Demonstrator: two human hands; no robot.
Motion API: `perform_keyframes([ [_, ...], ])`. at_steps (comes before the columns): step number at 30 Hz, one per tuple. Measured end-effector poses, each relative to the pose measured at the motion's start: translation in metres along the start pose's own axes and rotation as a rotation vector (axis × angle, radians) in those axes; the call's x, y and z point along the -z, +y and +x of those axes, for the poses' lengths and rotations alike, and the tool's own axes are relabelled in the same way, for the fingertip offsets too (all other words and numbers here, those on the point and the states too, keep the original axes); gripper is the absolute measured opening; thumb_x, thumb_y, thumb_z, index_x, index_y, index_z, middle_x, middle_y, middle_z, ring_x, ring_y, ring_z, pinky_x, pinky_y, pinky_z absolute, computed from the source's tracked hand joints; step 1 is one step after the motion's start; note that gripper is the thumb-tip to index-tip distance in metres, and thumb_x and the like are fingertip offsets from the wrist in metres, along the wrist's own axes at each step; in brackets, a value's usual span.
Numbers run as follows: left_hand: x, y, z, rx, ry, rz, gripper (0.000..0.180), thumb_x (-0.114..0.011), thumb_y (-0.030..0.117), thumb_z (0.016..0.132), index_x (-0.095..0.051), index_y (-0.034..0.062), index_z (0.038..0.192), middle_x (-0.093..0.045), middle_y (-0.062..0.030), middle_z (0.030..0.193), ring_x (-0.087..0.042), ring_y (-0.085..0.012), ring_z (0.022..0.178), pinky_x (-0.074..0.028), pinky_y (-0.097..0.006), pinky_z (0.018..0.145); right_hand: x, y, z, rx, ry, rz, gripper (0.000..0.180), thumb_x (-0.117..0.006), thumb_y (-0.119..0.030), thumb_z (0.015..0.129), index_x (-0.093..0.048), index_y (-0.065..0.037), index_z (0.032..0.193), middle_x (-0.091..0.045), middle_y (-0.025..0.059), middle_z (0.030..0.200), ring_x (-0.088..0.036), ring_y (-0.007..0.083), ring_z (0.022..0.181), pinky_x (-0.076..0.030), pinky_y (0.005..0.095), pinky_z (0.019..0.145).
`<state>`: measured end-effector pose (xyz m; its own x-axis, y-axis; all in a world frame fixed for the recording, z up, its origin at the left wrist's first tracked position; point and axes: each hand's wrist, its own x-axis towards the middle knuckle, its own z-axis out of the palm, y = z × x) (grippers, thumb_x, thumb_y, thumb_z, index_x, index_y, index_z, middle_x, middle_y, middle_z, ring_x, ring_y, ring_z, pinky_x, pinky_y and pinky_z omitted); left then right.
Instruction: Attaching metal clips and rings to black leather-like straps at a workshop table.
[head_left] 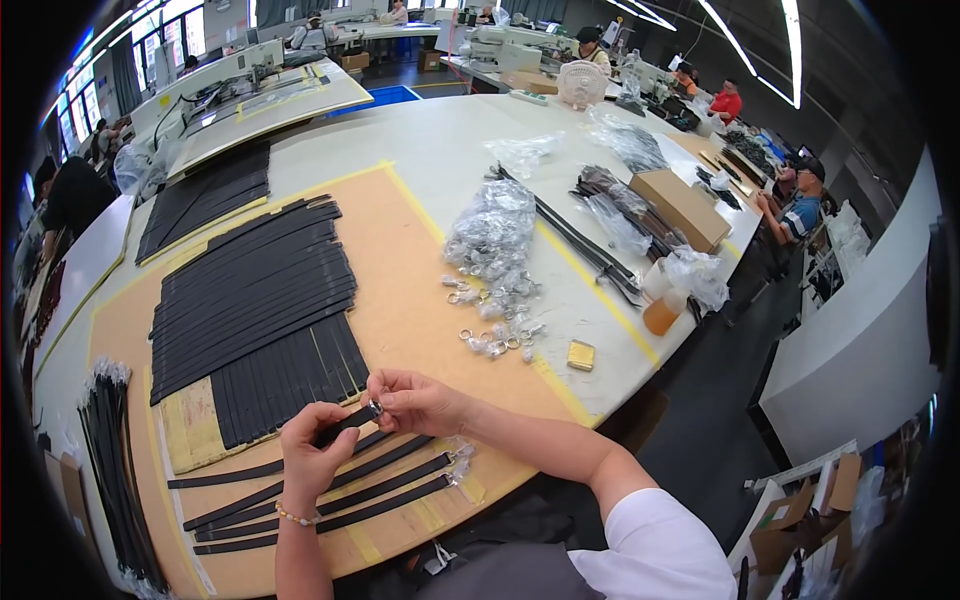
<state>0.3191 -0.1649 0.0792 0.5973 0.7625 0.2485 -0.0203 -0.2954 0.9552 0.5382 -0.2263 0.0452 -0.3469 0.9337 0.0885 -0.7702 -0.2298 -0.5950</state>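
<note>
My left hand (315, 448) pinches a black strap (345, 428) near its end, and a beaded bracelet circles that wrist. The fingertips of my right hand (415, 400) are closed on a small shiny metal ring (375, 408) at the strap's end. Just below my hands, several black straps (375, 490) lie side by side on the board. Their right ends carry metal fittings (452, 468) in clear wrap. Ahead of my left hand are rows of flat black strips (250, 300), laid closely together. Loose metal rings (500, 340), partly wrapped, lie beyond my right hand.
A bundle of black straps (118, 470) lies at the left edge. Bagged metal fittings (492, 230), a yellow block (581, 355), a cup of amber liquid (663, 312) and a cardboard box (680, 208) occupy the right side. Other people sit at distant tables.
</note>
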Motion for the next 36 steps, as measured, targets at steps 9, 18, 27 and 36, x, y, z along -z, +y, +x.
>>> perform_keyframes([
  [9,-0.011,-0.001,-0.006,0.043,-0.036,-0.079,0.017,-0.072,-0.004,0.086,-0.062,0.0009,0.098,-0.066,-0.0009,0.092,-0.063,-0.0070,0.085,-0.051,-0.022,0.078,0.008,0.017,0.003,0.023,-0.042,-0.147,0.025,-0.071,-0.020,0.097,-0.055,-0.009,0.113,-0.060,0.0002,0.107,-0.062,0.0101,0.093,-0.054,0.0265,0.086],
  [18,-0.004,0.001,-0.011,-0.059,0.009,0.159,0.018,-0.077,0.001,0.080,-0.065,0.0032,0.093,-0.065,0.0017,0.081,-0.052,-0.0017,0.066,-0.039,-0.018,0.055,0.008,0.020,0.004,0.016,-0.061,-0.173,0.023,-0.067,-0.018,0.099,-0.058,-0.006,0.116,-0.063,0.0030,0.104,-0.061,0.0126,0.090,-0.053,0.0298,0.086],
  [27,-0.004,0.013,-0.001,-0.219,-0.060,0.127,0.017,-0.077,-0.001,0.076,-0.069,-0.0006,0.091,-0.066,-0.0035,0.078,-0.062,-0.0084,0.069,-0.047,-0.022,0.060,0.013,0.008,-0.003,-0.046,-0.029,-0.162,0.022,-0.072,-0.012,0.094,-0.060,-0.003,0.111,-0.069,0.0110,0.110,-0.070,0.0203,0.101,-0.059,0.0332,0.088],
  [36,0.000,0.003,-0.010,-0.280,-0.081,0.233,0.019,-0.078,-0.001,0.075,-0.072,0.0027,0.093,-0.067,-0.0062,0.076,-0.065,-0.0142,0.064,-0.049,-0.025,0.056,-0.007,-0.001,-0.004,-0.220,0.079,-0.436,0.023,-0.074,-0.013,0.091,-0.063,-0.003,0.108,-0.071,0.0054,0.095,-0.070,0.0135,0.086,-0.056,0.0277,0.081],
])
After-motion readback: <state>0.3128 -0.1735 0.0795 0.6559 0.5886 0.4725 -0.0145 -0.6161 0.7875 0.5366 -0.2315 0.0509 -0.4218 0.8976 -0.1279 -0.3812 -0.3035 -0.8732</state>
